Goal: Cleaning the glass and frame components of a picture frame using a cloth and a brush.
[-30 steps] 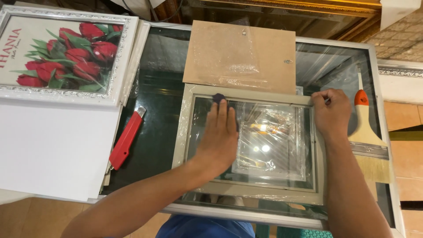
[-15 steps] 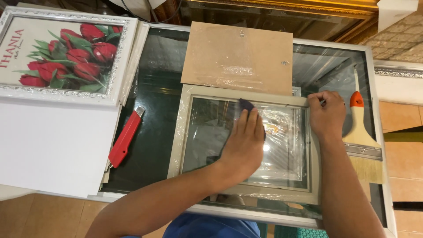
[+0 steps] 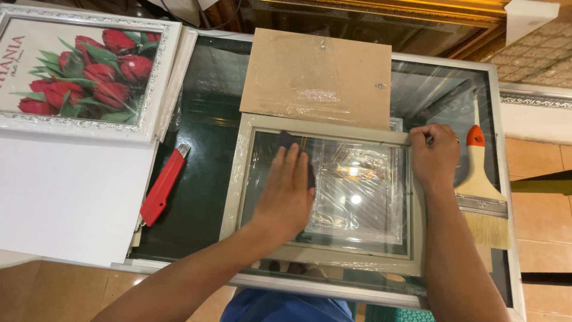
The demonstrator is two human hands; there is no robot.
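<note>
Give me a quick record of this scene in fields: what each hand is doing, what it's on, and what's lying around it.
left hand: flat on the glass of the grey frame, pressing a dark cloth
right hand: closed on the frame's top right corner
surface: glass table
behind frame: brown backing board
right of frame: paintbrush, orange-tipped handle
left of frame: red cutter, white sheet
far left: white framed tulip picture

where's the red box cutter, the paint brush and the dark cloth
red box cutter (image 3: pixel 161 185), head view, middle of its red body
paint brush (image 3: pixel 480 189), head view, pale wooden handle above the metal band
dark cloth (image 3: pixel 286 139), head view, corner showing beyond the left hand's fingertips
</note>
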